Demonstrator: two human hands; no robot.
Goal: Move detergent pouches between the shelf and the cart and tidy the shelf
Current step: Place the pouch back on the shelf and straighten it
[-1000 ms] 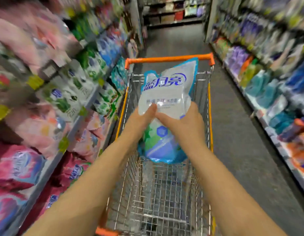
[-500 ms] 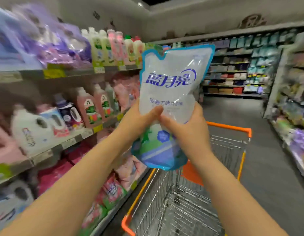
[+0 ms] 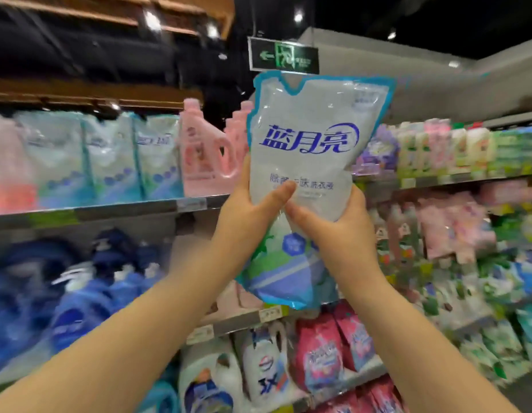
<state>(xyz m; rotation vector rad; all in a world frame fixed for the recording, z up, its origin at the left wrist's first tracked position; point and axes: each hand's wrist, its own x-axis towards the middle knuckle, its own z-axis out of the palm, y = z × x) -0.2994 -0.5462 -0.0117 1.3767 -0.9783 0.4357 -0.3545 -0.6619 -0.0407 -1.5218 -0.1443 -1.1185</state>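
both hands grip 1 white-and-blue pouch (image 3: 311, 162) upright in front of the shelf (image 3: 109, 210): the left hand (image 3: 247, 216) clasps its left edge, the right hand (image 3: 339, 231) its right, thumbs pressed on the front. similar pouches (image 3: 109, 156) stand on the top tier beside a pink jug (image 3: 205, 156).

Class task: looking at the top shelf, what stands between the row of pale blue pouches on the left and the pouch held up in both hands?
In the head view, pink detergent bottles stand between the shelved pouches and the held pouch.
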